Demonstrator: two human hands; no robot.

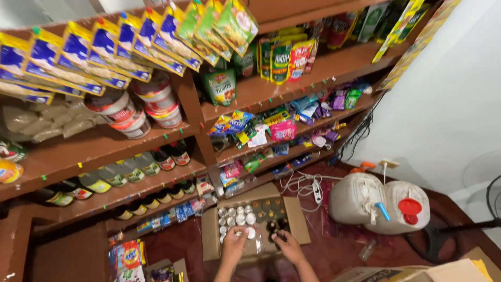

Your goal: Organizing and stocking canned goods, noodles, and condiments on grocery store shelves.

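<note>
Shelves (156,180) crowd the left hand (233,245); jugs (381,203) stand right of the right hand (288,246); bare floor (334,245) between.

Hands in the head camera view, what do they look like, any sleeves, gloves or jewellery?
Both the left hand and the right hand are bare, with no gloves. The forearms are uncovered as far as the frame shows, so no sleeves appear. Rings or a watch are not visible; the hands are too small to tell for sure.

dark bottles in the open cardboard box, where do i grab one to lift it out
Grip a dark bottle by its neck or cap, coming straight down from above. They stand upright, packed close inside the cardboard box, so only the tops show and the sides look blocked. The right hand already reaches there; the left hand is over the light caps.
</note>
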